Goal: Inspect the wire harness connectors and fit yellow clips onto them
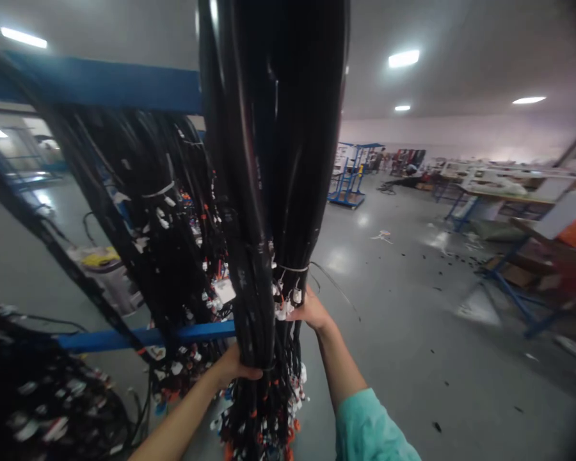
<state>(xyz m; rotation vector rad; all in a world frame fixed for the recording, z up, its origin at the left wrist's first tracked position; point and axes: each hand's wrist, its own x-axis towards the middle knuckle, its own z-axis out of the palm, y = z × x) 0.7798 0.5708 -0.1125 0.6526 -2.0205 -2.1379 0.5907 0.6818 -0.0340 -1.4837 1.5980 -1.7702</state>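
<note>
A thick black bundle of wire harnesses (249, 256) hangs from above, right in front of me. My left hand (235, 366) grips its lower part from the left, the thumb lying across the front and the fingers hidden behind. Higher up on the right side, my right hand (313, 310) is closed around the bundle beside small white connectors (284, 311). Just above that hand, a pale tie (292, 269) circles the black tubes, its loose tail sticking out to the right. Below both hands, the bundle fans out into many wire ends with white and orange connectors (264, 422).
More harness bundles (158, 211) hang at the left beneath a blue beam (110, 83). A blue bar (192, 331) crosses behind my bundle. A bucket (110, 278) stands on the floor. Worktables (509, 192) line the right, a blue trolley (348, 186) stands farther back, and scraps litter the floor.
</note>
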